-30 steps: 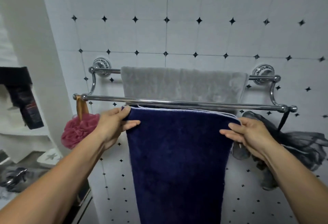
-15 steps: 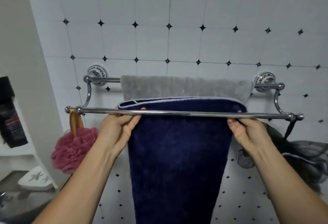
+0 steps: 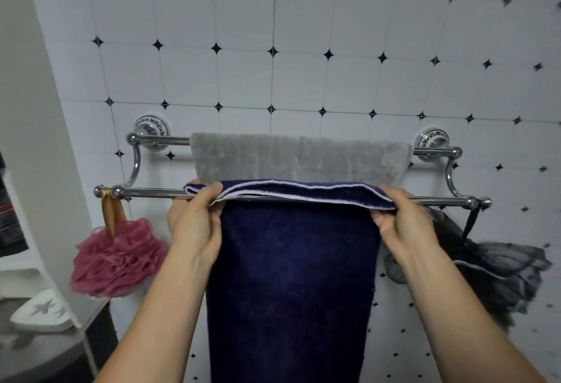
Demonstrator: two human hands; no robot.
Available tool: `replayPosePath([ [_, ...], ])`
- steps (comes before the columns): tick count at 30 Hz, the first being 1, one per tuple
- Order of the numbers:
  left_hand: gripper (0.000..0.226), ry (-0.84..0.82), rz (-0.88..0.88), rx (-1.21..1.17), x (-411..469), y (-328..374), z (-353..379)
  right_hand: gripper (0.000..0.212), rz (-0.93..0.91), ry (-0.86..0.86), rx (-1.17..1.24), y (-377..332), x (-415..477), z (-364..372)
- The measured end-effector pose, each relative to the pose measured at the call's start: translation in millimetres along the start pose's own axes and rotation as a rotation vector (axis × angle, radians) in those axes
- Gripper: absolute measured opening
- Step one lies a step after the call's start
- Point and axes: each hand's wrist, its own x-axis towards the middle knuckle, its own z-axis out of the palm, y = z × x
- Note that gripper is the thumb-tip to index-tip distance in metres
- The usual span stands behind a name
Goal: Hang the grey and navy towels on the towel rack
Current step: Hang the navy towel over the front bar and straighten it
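A chrome double-bar towel rack (image 3: 151,193) is fixed to the tiled wall. The grey towel (image 3: 297,158) hangs over its rear, upper bar. The navy towel (image 3: 291,285) hangs in front, its white-edged top folded over the front bar. My left hand (image 3: 194,224) pinches the navy towel's top left corner at the front bar. My right hand (image 3: 403,221) pinches the top right corner the same way. Most of the front bar's middle is hidden by the navy towel.
A pink bath pouf (image 3: 117,259) hangs by a ribbon from the rack's left end, and a dark grey pouf (image 3: 501,270) from the right end. A white soap dish (image 3: 42,314) sits on a ledge at lower left, beside a white wall corner.
The navy towel's top edge has come up from below the front bar and now lies folded over it. Both hands rose with it and grip its corners.
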Motion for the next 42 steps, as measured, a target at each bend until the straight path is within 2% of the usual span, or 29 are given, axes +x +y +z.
replayPosePath([
  [3, 0.02, -0.028, 0.027, 0.069, -3.7, 0.3, -4.8, 0.016, -0.005, 0.119, -0.188, -2.7, -5.6, -0.3],
  [5, 0.022, 0.012, 0.048, 0.103, -4.9, 0.9, -4.5, 0.02, 0.02, 0.179, -0.326, -5.7, -6.9, -3.1],
  [9, 0.027, 0.123, 0.027, 0.287, -5.3, 5.1, -7.3, 0.033, 0.058, 0.191, -0.523, -10.1, -14.5, -10.6],
  [13, 0.039, 0.16, -0.007, 0.385, -9.2, 13.6, -12.0, 0.048, 0.074, 0.172, -0.632, -11.3, -14.9, -9.5],
  [17, 0.041, 0.209, -0.054, 0.471, -12.7, 20.1, -12.7, 0.045, 0.059, 0.126, -0.634, -11.6, -11.8, -7.6],
  [20, 0.034, 0.157, -0.152, 0.589, -11.7, 27.8, -14.3, 0.033, 0.044, 0.083, -0.601, -14.4, -13.1, -7.3],
  [26, 0.029, 0.064, -0.28, 0.685, -3.7, 43.3, -10.5, 0.029, -0.01, 0.075, -0.614, -15.0, -17.8, -6.3],
  [30, 0.031, 0.057, -0.217, 0.685, -10.8, 39.9, -12.6, 0.032, -0.134, 0.052, -0.621, -6.3, -21.4, -12.6],
  [34, 0.037, 0.046, -0.13, 0.693, -24.3, 34.5, -23.6, 0.051, -0.219, -0.004, -0.723, 8.5, -25.3, -40.1],
  [37, 0.039, 0.017, -0.084, 0.69, -42.8, 21.9, -49.1, 0.051, -0.207, -0.022, -0.759, 26.9, -31.8, -68.5],
  [42, 0.044, -0.026, -0.033, 0.692, -87.2, -12.6, -107.1, 0.048, -0.079, 0.001, -0.692, 69.6, -47.8, -116.9],
])
